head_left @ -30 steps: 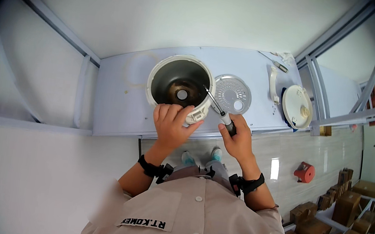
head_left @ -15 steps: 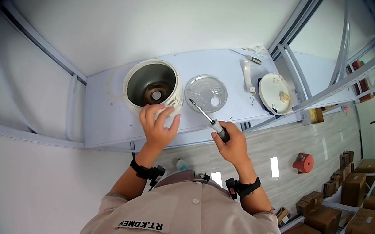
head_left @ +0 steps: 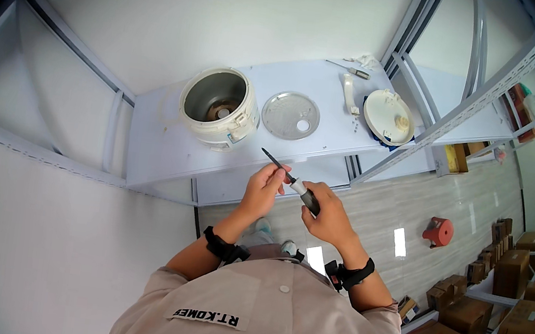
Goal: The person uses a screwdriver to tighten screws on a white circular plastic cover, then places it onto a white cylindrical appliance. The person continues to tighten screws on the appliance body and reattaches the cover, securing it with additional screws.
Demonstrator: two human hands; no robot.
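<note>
My right hand is wrapped round the dark and grey handle of a screwdriver. The fingers of my left hand pinch its shaft close to the handle. The dark tip points up and left, above the front edge of the white table. Beyond my left hand stands a white rice cooker body, lidless, with a grey metal inside. Flat on the table to its right lies a round metal disc with small holes and one larger hole.
On the right are a curved white handle, small screws beside it, and a round cream lid on something blue. Another screwdriver lies farther back. Metal frame posts flank the table. A red stool and cardboard boxes stand at right.
My left hand has left the rice cooker's rim and moved right onto the screwdriver's shaft. The screwdriver has come slightly lower and left, and the view has shifted a little.
</note>
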